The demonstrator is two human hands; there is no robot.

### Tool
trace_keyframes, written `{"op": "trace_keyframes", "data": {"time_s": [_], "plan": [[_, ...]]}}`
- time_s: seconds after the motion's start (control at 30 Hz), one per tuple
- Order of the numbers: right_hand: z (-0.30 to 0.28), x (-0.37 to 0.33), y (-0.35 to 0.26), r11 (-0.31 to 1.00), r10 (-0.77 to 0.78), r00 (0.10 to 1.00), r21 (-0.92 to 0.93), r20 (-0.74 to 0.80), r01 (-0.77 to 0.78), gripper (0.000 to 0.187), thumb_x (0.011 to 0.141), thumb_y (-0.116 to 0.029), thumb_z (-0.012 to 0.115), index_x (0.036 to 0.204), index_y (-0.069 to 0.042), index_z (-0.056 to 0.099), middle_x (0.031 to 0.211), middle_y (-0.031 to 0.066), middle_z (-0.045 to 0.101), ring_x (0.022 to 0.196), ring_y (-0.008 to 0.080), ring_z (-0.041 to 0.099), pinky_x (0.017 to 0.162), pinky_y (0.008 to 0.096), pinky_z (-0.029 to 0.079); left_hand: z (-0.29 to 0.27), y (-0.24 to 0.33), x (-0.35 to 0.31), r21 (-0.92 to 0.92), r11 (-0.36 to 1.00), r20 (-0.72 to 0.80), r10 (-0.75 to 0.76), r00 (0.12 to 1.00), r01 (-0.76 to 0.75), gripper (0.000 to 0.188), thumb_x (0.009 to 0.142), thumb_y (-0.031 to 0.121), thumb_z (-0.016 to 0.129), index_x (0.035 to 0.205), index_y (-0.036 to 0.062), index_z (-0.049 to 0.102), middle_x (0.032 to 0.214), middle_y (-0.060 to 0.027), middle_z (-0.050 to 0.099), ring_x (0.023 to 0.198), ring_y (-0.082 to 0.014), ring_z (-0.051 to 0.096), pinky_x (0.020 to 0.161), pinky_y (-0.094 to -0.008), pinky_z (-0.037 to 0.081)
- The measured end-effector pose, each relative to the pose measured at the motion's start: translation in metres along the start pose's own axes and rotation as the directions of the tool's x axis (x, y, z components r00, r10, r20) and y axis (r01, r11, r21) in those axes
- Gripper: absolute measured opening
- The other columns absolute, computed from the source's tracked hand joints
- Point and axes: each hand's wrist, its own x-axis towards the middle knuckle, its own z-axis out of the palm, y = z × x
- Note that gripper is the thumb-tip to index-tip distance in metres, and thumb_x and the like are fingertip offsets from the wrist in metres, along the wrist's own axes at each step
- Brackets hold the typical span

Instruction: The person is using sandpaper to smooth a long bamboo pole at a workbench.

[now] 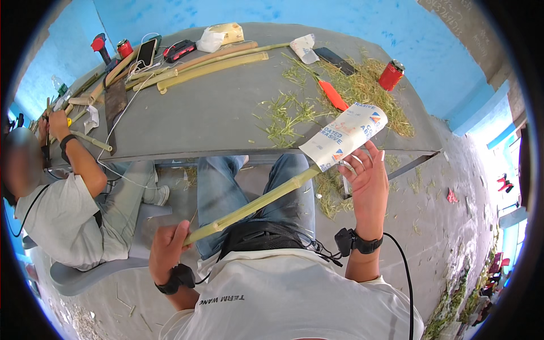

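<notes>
A pale green bamboo stick (pixel 262 201) slants up across my lap from lower left to the table edge. My left hand (pixel 168 249) is closed around its lower end. Toward the upper end, a white printed sheet of sandpaper (pixel 347 135), abrasive side hidden, curves over the stick and covers its tip. My right hand (pixel 367 180) grips the sheet's lower right edge with bent fingers, palm turned up. Behind the sheet, an orange-handled tool (pixel 332 95) lies on the table among green shavings (pixel 286 120).
The grey table (pixel 209 116) carries bamboo pieces (pixel 218 69), a phone (pixel 147 54), a battery pack (pixel 180 51), a red can (pixel 391 75) and a dark block (pixel 335 60). A long dark blade (pixel 115 110) and a white cable lie left. A co-worker (pixel 68 209) sits at my left, hands on the table.
</notes>
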Motion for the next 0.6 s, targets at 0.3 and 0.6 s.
{"op": "trace_keyframes", "data": {"time_s": [0.3,0.6], "plan": [[0.009,-0.011,-0.01,0.996,-0.036,0.998,0.083,-0.052,0.04,0.04,0.102,-0.026,0.049,0.127,0.006,0.049,0.125,0.0135,0.06,0.113,0.0192,0.061,0.095,0.0339,0.051,0.007,0.005,-0.003,0.026,1.0,-0.007,-0.017,1.0,0.017,0.049,0.098,0.036,0.053,0.072,-0.004,0.064,0.055,-0.0045,0.058,0.051,-0.0077,0.051,0.048,-0.026,0.039],[0.009,0.01,-0.008,0.93,-0.019,0.993,0.362,-0.113,0.059,0.038,0.105,-0.029,0.039,0.13,-0.002,0.047,0.128,0.0108,0.059,0.117,0.0223,0.058,0.098,0.04,0.049,0.018,0.001,0.005,0.014,0.999,0.073,-0.052,0.996,0.052,0.053,0.098,0.042,0.052,0.073,-0.0034,0.064,0.057,-0.0046,0.059,0.051,-0.0088,0.055,0.05,-0.0257,0.042]]}}
